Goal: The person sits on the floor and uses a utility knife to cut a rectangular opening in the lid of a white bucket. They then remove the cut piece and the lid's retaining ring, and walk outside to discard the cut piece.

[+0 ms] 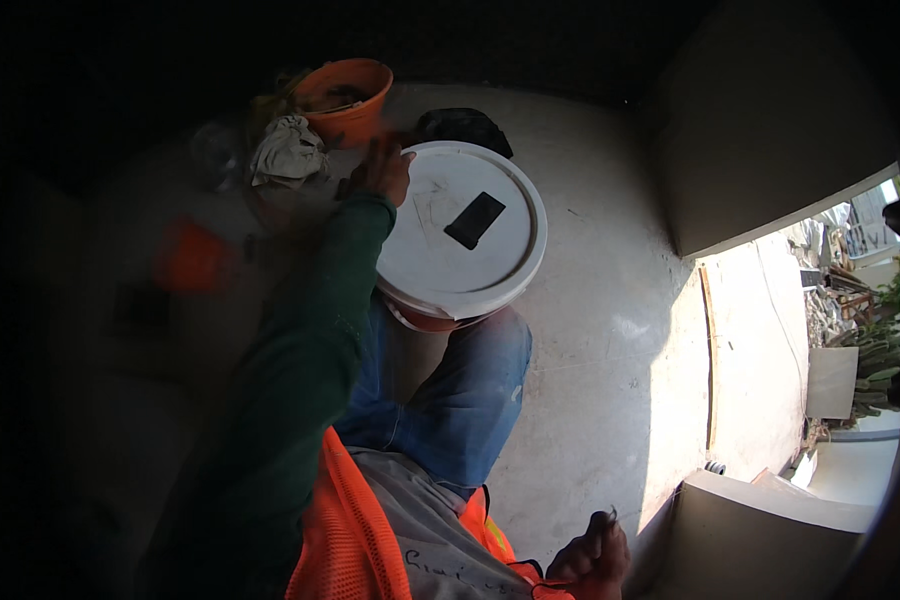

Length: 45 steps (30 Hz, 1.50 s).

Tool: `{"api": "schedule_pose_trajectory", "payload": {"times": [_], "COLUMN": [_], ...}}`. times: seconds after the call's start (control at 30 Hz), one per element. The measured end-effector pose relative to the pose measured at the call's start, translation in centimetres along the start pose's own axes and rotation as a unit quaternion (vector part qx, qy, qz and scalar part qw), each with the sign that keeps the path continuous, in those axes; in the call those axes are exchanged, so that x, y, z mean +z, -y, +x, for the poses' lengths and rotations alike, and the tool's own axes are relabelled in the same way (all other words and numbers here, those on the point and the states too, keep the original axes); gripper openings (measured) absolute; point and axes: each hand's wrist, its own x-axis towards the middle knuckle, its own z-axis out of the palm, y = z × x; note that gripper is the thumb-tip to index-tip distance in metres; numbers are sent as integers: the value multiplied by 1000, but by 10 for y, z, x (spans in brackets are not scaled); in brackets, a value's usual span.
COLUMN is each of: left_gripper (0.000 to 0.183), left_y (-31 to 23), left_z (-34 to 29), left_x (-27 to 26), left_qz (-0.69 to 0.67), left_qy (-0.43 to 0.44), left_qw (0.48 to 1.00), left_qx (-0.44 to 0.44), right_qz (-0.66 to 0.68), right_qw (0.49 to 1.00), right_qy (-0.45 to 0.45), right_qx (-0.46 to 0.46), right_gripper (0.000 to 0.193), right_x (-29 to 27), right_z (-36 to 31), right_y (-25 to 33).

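A round white bucket lid (420, 260) caps a bucket between my knees, and a flat black rectangular thing (474, 220), like a phone, lies on it. My left hand (385, 172) reaches to the lid's far left edge, its fingers apart and partly lost in shadow; one fingertip is at the rim. Low on the right, away from the bucket, my right hand (595, 552) is closed in a pinch. A tiny thin tip pokes up from its fingers, too small to name.
Beyond my left hand stand an orange tub (355, 125) with dark contents and a crumpled pale bag (288, 152). A black bundle (462, 128) lies behind the lid. Another orange thing (192, 258) is blurred at left. A low wall (770, 520) and sunlit doorway are at right.
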Motion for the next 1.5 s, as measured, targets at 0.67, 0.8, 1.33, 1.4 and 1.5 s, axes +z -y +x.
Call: {"api": "schedule_pose_trajectory", "payload": {"times": [0.67,0.8,1.33,1.4,1.5], "left_gripper": [58,56,56,53,50], "left_y": [36,34,24,23,20], "left_z": [19,19,1,-1,-3], "left_x": [28,28,12,12,10], "left_qz": [1,-10,-32,-23,-29], "left_qy": [79,77,89,64,53], "left_qw": [995,996,994,995,997], "left_qx": [61,53,54,67,57], "right_qz": [-476,-473,-245,-255,-258], "right_qw": [365,423,538,545,568], "right_qy": [-429,-354,-334,-322,-297], "right_qx": [-676,-687,-734,-731,-723], "right_gripper": [42,26,26,25,28], "right_x": [-66,-64,-107,-100,-72], "right_z": [-224,-184,-33,-4,44], "right_y": [194,199,184,180,188]}}
